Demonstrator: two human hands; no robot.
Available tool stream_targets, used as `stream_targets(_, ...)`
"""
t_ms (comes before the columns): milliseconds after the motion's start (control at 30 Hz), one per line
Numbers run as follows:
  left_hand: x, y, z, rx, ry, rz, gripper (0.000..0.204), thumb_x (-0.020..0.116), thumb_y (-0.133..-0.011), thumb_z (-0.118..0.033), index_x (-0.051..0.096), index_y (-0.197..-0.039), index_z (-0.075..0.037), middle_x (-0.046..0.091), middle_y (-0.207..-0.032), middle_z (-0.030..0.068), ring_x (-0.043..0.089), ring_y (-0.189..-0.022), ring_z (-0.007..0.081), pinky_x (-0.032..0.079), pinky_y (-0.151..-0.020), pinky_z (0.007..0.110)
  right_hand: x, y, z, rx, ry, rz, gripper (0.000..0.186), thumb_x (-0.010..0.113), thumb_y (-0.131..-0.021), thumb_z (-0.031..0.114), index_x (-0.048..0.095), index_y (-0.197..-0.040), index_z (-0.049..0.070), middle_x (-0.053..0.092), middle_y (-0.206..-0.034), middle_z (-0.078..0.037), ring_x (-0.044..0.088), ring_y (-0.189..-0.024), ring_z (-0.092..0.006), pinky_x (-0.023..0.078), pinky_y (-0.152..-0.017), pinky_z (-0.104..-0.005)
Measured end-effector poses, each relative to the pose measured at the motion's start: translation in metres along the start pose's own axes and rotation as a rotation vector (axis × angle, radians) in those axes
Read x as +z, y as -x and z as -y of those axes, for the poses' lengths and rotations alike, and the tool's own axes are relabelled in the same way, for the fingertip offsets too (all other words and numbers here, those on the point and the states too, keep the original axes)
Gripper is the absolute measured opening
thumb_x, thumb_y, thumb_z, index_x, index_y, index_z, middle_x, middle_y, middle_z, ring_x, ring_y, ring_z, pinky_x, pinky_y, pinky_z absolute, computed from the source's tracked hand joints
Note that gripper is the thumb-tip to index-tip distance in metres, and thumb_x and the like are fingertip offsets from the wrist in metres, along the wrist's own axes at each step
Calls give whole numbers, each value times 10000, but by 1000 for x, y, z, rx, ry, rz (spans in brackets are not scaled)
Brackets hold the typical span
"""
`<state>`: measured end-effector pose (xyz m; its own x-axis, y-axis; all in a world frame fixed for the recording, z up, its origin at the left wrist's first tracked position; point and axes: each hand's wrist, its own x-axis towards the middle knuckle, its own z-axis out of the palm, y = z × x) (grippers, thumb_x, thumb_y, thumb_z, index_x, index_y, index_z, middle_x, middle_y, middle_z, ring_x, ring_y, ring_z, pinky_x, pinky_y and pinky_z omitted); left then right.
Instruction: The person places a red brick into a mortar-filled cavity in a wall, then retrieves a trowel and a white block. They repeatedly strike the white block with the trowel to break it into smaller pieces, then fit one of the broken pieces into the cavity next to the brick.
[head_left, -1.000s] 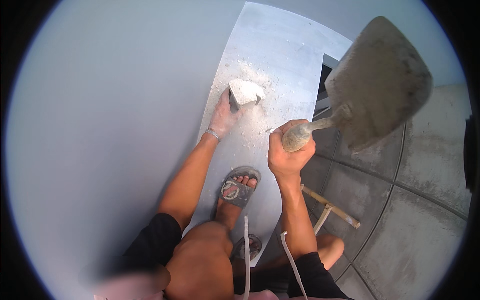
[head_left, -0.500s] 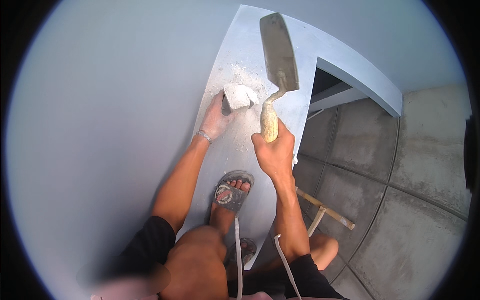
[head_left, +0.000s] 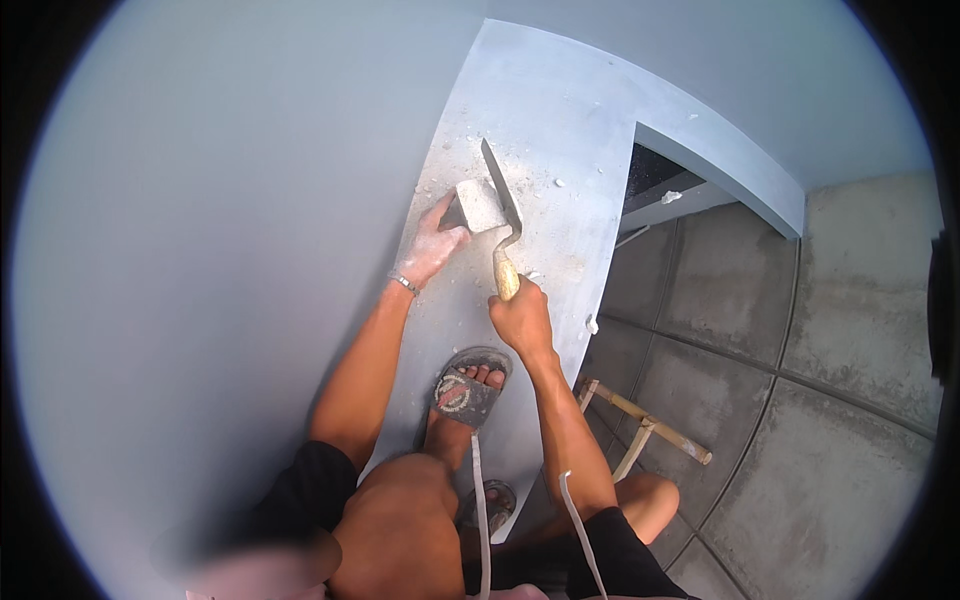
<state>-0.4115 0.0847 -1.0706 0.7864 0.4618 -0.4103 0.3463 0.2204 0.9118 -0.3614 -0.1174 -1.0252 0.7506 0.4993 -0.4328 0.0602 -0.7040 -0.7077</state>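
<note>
My left hand [head_left: 432, 248], dusted white, grips a small chunk of white block [head_left: 480, 206] by its left side, low over a pale ledge. Closed around a worn yellowish handle, my right hand [head_left: 522, 320] holds a brick trowel [head_left: 507, 276]. The trowel's blade stands edge-on along the right side of the block, touching it or very close. White crumbs and dust [head_left: 468, 160] lie on the ledge around the block, and a few loose chips [head_left: 559, 182] appear to its right.
My sandalled foot [head_left: 472, 388] stands on the ledge [head_left: 545, 80] below my hands. A grey wall [head_left: 220, 220] runs along the left. To the right, past the ledge's edge, are a dark opening [head_left: 655, 172], grey floor tiles [head_left: 700, 350] and a bamboo ladder top [head_left: 655, 420].
My right hand has swung the trowel down from above onto the block's right side. The jagged right part of the block has broken off, and chips have scattered rightward.
</note>
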Motion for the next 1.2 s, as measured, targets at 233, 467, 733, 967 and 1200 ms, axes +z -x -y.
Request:
stream_targets(233, -2, -4, -28, -605, 685, 191, 1004, 598, -981, -618, 166, -1696, -61, 481, -1461, 319, 602, -1301, 427, 584, -986, 555, 18, 22, -18, 49, -105, -22, 349, 679, -841, 132, 672, -1108, -93, 705, -989, -391, 688, -1021, -556, 551, -880, -562)
stream_targets(467, 16, 2, -6, -128, 240, -147, 966, 709, -972, -320, 147, -1705, -38, 557, -1414, 240, 631, -1261, 339, 610, -954, 496, 10, 19, -19, 53, -94, -13, 350, 701, -827, 129, 666, -1086, -104, 704, -944, -375, 715, -952, -526, 549, -852, -516)
stream_targets(733, 8, 12, 37, -53, 268, -244, 783, 715, -978, -155, 339, -1650, -12, 536, -1432, 205, 625, -1263, 280, 624, -965, 399, -5, 39, 16, -25, -100, -8, 322, 704, -827, 142, 643, -1049, -83, 699, -870, -362, 717, -896, -535, 549, -807, -539)
stream_targets(967, 20, 40, 60, 219, -214, -167, 883, 744, -940, -81, 256, -1673, -13, 433, -1527, 182, 609, -1281, 267, 620, -970, 368, 8, 11, -2, 15, 109, 53, 344, 690, -863, 155, 626, -1088, -97, 696, -919, -398, 713, -950, -543, 557, -843, -575)
stream_targets(1200, -1, 31, 59, 78, 180, -307, 708, 717, -1017, -215, 393, -1597, 27, 592, -1426, 180, 654, -1221, 262, 623, -914, 369, -29, 36, 67, -142, -188, -42, 304, 698, -871, 150, 634, -1056, -82, 714, -812, -317, 738, -807, -497, 566, -732, -501)
